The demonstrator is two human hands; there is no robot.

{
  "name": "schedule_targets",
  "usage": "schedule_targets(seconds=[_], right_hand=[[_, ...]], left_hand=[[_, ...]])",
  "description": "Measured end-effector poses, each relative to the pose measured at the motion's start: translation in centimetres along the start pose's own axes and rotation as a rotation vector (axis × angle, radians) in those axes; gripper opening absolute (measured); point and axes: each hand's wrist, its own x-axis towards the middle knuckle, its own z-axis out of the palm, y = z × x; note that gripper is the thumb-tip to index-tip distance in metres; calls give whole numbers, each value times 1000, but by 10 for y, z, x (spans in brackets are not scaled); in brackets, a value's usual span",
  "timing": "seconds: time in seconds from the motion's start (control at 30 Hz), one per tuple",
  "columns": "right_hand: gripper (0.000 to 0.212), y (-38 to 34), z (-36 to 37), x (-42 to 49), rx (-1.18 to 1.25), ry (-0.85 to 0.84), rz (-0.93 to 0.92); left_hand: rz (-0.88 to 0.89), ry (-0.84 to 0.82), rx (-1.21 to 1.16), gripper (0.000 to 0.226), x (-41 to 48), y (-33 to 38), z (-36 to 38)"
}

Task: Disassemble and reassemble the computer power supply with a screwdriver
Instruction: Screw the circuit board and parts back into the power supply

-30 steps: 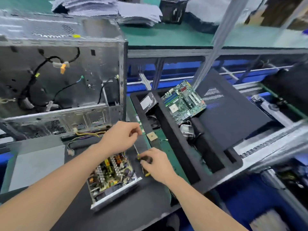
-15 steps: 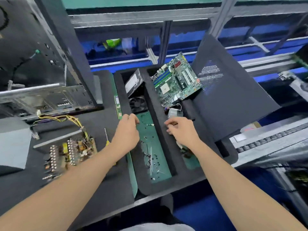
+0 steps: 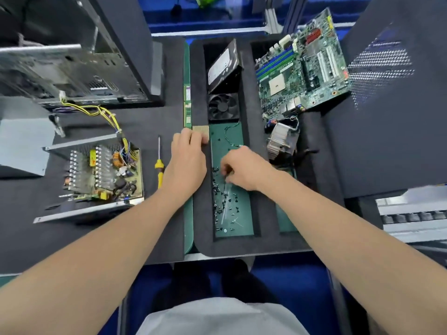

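Head view: the open power supply [image 3: 104, 170] lies on the black mat at left, its circuit board bare. The yellow-handled screwdriver [image 3: 159, 165] lies just beside it, untouched. The step in hand looks like picking screws for reassembly. The right hand [image 3: 244, 169] is down in the green-floored compartment of the foam tray [image 3: 256, 243], fingers curled among the loose screws [image 3: 226, 204]. Whether it already has one pinched I cannot tell, as the fingertips are hidden. The left hand [image 3: 187, 165] rests flat and relaxed on the tray's foam wall, holding nothing.

To do this well, pick one screw at a time by its head. Match its type to the supply's casing (the pile looks mixed). Keep the left hand steadying the tray so that the heap does not scatter.
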Motion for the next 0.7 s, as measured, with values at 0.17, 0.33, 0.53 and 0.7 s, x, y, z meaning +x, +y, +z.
schedule_targets(seconds=[0.17, 0.33, 0.53, 0.7], right_hand=[[49, -27, 39, 27, -171, -246, 100], [29, -15, 44, 32, -143, -160, 191], [30, -11, 36, 36, -105, -198, 150], [32, -8, 41, 33, -178, -168, 132]], left_hand=[[-64, 37, -139, 21, 5, -2, -5], [-86, 55, -191, 19, 6, -4, -6], [-114, 62, -246, 20, 5, -7, -3], [-116, 69, -261, 21, 6, -7, -4]])
